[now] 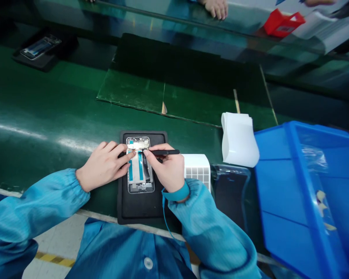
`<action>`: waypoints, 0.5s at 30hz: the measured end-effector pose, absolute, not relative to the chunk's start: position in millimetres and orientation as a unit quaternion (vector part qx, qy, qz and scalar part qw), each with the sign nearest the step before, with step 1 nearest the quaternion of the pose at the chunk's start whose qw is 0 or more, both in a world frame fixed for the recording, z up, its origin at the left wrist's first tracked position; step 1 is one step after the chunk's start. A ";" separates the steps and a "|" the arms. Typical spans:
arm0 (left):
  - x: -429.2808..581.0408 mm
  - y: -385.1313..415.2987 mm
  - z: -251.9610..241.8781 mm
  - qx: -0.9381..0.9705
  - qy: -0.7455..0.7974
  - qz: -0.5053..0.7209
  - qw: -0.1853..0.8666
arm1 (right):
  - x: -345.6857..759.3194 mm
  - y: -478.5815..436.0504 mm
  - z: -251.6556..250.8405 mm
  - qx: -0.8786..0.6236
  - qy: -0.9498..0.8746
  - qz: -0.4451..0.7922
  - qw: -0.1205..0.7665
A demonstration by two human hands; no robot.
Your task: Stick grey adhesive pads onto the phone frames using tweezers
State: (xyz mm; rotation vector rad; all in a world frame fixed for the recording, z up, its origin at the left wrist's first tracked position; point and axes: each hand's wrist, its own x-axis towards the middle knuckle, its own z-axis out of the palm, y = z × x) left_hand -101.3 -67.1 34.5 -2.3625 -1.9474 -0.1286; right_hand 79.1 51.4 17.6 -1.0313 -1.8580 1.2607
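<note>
The left hand (103, 166) holds a phone (140, 164) still on a black mat (142, 209), mid-frame. The right hand (168, 170) grips a black pick (165, 152). A green bench (46, 93) runs below, with a blue bin (308, 130) at right.

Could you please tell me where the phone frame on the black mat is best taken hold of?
I would pinch its metal rim at the lower end, coming from your near side. The phone frame lies flat on the black mat, and that end looks free, while the left hand and right hand cover the upper part. The exposed middle looks delicate, so keep to both long edges.
</note>
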 end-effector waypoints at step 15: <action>-100.9 -66.2 31.1 -0.771 -0.637 -0.014 0.005 | 78.4 51.9 16.3 -0.390 -0.707 0.486 0.334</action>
